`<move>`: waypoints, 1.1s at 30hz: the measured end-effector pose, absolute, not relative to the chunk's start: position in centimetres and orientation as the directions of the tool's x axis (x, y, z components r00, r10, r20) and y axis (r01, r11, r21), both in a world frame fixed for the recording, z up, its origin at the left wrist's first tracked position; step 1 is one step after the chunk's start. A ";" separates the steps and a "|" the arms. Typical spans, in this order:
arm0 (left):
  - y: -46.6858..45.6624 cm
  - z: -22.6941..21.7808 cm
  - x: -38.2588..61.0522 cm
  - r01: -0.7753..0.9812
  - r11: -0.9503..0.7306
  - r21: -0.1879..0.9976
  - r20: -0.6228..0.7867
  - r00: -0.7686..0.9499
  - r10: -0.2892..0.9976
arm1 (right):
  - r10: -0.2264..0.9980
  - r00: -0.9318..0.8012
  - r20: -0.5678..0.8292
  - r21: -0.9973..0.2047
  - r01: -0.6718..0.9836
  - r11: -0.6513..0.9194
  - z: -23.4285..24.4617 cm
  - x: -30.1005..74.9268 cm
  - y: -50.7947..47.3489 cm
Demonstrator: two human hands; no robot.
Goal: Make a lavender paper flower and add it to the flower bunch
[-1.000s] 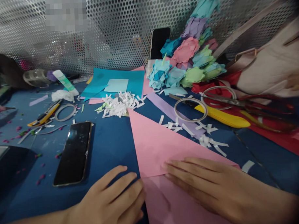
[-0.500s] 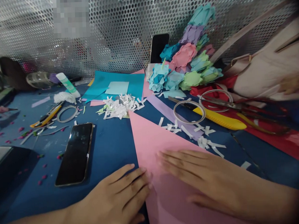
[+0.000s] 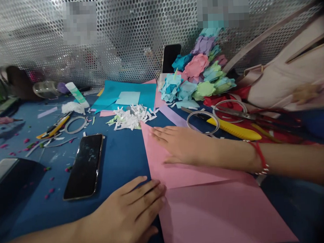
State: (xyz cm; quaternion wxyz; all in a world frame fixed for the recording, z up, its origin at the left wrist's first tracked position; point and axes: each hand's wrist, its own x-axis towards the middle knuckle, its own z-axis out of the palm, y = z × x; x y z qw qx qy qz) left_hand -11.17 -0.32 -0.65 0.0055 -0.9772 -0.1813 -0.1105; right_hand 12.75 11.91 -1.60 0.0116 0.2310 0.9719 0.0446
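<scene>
A large pink paper sheet [image 3: 213, 212] lies on the blue table, folded over into a triangle whose tip points away from me. My left hand [image 3: 128, 215] rests flat, fingers stretched, on the paper's left edge at the fold. My right hand [image 3: 178, 144] lies flat and open near the triangle's far tip, pressing the folded flap down. A red string bracelet circles the right wrist.
A black phone [image 3: 85, 166] lies left of the paper. Beyond it are white paper scraps [image 3: 131, 117], teal sheets [image 3: 126, 92], tape rings [image 3: 203, 122], a yellow cutter [image 3: 236, 131], scissors [image 3: 241, 111], a glue stick [image 3: 76, 92] and a pile of folded paper flowers [image 3: 200, 76]. A perforated metal screen stands behind.
My right hand slid from the fold near me up along the flap toward the far tip. The left hand stayed at the paper's left edge.
</scene>
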 end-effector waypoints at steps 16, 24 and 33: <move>-0.6 -1.6 -11.1 0.377 -0.926 0.000 0.283 0.888 0.362 | 0.402 -0.902 0.159 -0.086 0.393 0.916 -2.3 11.9 15.0; -0.5 -2.0 -10.9 0.388 -0.921 -0.034 0.353 0.867 0.352 | 0.455 -0.887 0.083 -0.180 0.436 0.882 -2.3 11.6 14.4; -0.6 -1.8 -10.8 0.389 -0.920 -0.035 0.364 0.863 0.351 | 0.468 -0.879 0.092 -0.209 0.443 0.872 -2.4 11.7 14.1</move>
